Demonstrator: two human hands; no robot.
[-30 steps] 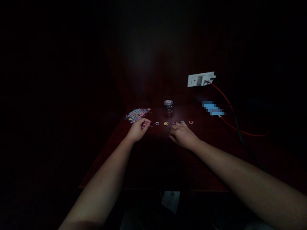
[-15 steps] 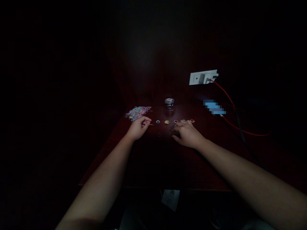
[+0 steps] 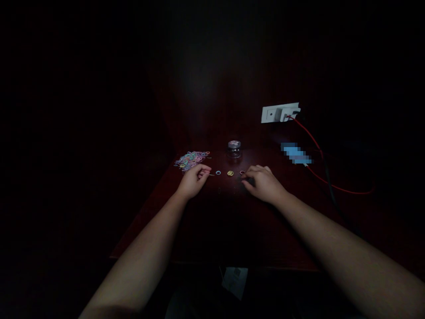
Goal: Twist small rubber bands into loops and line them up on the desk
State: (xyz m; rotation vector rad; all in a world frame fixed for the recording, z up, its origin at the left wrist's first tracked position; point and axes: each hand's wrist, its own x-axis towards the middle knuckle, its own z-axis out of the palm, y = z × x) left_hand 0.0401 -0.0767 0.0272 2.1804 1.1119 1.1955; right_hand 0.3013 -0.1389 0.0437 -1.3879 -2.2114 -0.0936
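Room: very dark, lit only at centre frame. Worktop [image 3: 206,230]: dark reddish wood, against a dark wall [image 3: 212,88]. Socket [image 3: 279,113]: white, right of centre, with red cable [image 3: 327,181] trailing to the right. Surroundings black.

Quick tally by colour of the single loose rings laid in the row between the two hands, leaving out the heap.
Blue ring: 1
Yellow ring: 1
Pink-red ring: 1, next to the right hand
Total visible: 3
The right hand may be hiding more. The heap of rings by the left hand is too dim and tangled to count.
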